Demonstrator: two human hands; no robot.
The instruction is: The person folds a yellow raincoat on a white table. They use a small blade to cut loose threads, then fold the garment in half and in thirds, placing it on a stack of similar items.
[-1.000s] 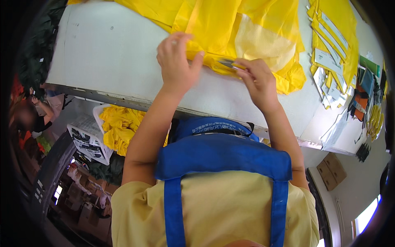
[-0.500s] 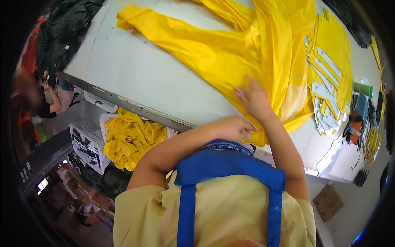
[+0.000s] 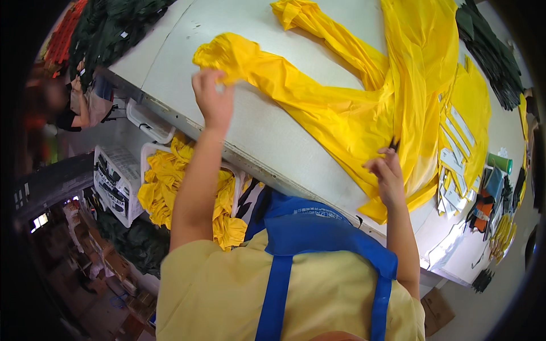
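Note:
A yellow garment (image 3: 335, 116) of thin, shiny cloth lies spread and creased over the white table, one sleeve reaching left. At that sleeve's gathered end (image 3: 224, 54) is my left hand (image 3: 213, 102), its fingertips curled and pinching the near edge of the cloth, slightly blurred. My right hand (image 3: 388, 179) is over the garment's near part with fingers bent. From its fingertips sticks out a small dark, pointed tool (image 3: 393, 145), perhaps thread snips; the rest of it is hidden in the hand.
Yellow pieces with white labels (image 3: 463, 139) lie at the right, near a green roll (image 3: 499, 163). Dark green cloth (image 3: 114, 37) is heaped at the far left. A white crate (image 3: 145, 156) of yellow cloth stands below the table edge. A person (image 3: 79, 108) is at the left.
My left hand has gone from near my body out to the sleeve's end. The sleeve has come closer to me. My right hand has drawn back toward me, and the view has shifted.

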